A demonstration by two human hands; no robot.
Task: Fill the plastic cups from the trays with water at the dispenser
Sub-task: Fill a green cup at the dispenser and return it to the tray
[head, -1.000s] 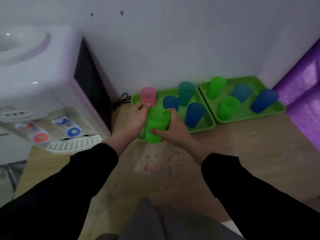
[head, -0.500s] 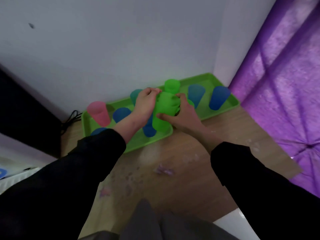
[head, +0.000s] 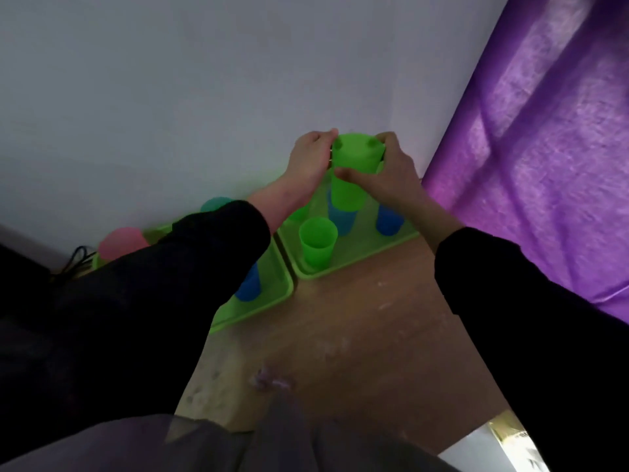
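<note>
Both hands hold one green cup (head: 352, 172) above the right green tray (head: 357, 257). My left hand (head: 311, 158) grips its left side and my right hand (head: 391, 172) grips its right side, thumb across the front. On the right tray stand another green cup (head: 317, 241), a light blue cup (head: 342, 218) and a dark blue cup (head: 388, 221). The left green tray (head: 269, 294) carries a pink cup (head: 122, 241), a teal cup (head: 218, 204) and a blue cup (head: 250, 286), partly hidden by my left sleeve. The dispenser is out of view.
The trays sit on a wooden tabletop (head: 357, 335) against a white wall (head: 204, 97). A purple curtain (head: 544, 148) hangs at the right. A black cable (head: 73, 258) lies by the left tray's far corner.
My view has swung right, so the dispenser has left the frame. Both hands have carried the green cup from the left tray over to the right tray and higher.
</note>
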